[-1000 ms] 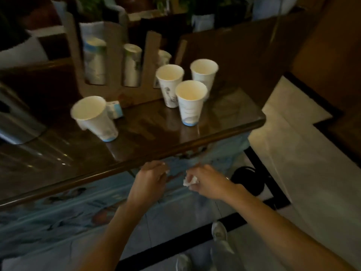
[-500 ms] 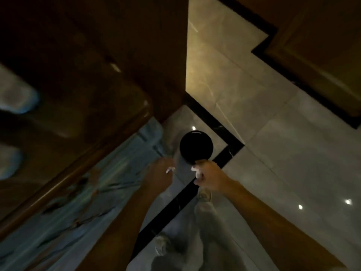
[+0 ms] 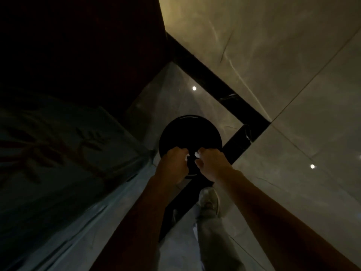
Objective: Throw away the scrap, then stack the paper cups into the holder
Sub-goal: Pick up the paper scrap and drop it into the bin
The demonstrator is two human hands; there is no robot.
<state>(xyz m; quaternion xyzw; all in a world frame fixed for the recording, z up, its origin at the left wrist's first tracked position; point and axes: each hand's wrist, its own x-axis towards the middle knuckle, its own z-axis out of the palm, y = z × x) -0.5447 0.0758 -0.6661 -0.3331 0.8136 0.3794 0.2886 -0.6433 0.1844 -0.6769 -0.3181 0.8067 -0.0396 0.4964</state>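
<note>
glossy tiled floor [image 3: 293, 75], pale shoe [image 3: 209, 200]

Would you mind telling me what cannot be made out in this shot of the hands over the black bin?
- Head view: black bin interior is too dark to show contents.
- White scraps: mostly hidden by the left hand and right hand; size and number unclear.
- Paper cups and holder: outside the frame.
- Cabinet side: pattern lost in shadow.

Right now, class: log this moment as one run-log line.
step: discard scrap | left hand: scrap pinched | right hand: scrap pinched | position: above black bin | cups: out of view
</note>
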